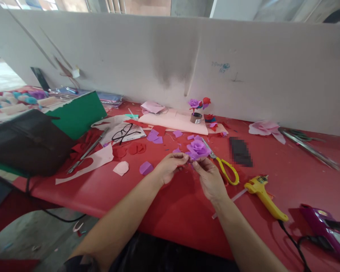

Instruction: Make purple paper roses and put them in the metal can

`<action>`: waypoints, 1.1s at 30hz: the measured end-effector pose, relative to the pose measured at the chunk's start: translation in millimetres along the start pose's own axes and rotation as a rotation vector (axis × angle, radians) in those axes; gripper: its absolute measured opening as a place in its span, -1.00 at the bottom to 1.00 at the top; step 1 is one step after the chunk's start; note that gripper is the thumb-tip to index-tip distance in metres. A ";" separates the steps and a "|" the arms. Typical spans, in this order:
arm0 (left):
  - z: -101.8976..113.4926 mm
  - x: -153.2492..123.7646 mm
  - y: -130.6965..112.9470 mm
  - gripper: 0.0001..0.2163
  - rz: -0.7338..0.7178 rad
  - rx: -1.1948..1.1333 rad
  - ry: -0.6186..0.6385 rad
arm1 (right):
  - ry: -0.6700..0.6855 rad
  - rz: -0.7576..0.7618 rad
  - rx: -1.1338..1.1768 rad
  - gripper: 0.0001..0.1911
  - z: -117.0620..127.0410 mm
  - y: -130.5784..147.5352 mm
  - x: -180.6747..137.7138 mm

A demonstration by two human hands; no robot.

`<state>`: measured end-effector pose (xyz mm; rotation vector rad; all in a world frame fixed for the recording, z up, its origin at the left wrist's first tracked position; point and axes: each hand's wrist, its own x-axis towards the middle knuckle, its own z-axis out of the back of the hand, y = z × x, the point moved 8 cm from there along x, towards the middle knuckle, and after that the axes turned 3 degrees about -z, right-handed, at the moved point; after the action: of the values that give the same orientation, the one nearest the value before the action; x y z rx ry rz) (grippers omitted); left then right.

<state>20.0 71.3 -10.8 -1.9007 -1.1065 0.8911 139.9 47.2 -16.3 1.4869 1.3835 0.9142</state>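
a ruffled purple paper flower sits just beyond the fingertips of both bare hands, above a glossy red tabletop, its layered petals spreading upward and outward from the grip. the left hand has thumb and fingers pinched closed at the flower's lower left edge; exactly which fold lies between them is too small to tell. the right hand pinches the underside from the near right, thumb and fingers nearly together around its base, so the bloom rises over the fingertips, clear of either palm.

just right of the flower lie metal scissors with yellow looped handles, blades pointing toward the petals. farther right, well apart from the flower, rests a yellow pistol-shaped glue gun. a loose cut piece of purple paper lies left of the left hand.
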 end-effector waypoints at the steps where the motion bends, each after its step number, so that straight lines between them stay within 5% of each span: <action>1: 2.8 0.6 2.4 -0.78 0.035 -0.003 -0.022 | 0.009 0.026 -0.042 -0.84 -0.9 2.5 -0.1; 16: -0.1 -4.3 -2.0 -0.91 0.136 -0.099 0.005 | 0.019 0.145 -0.274 -0.85 -4.0 7.5 -1.6; 33: 6.5 -0.1 4.6 -0.87 0.119 0.027 -0.016 | -0.043 0.104 -0.308 -0.89 -5.6 9.6 -6.2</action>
<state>16.2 71.3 -17.8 -1.9569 -0.9940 0.9829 137.3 41.8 -5.1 1.3429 1.0853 1.1001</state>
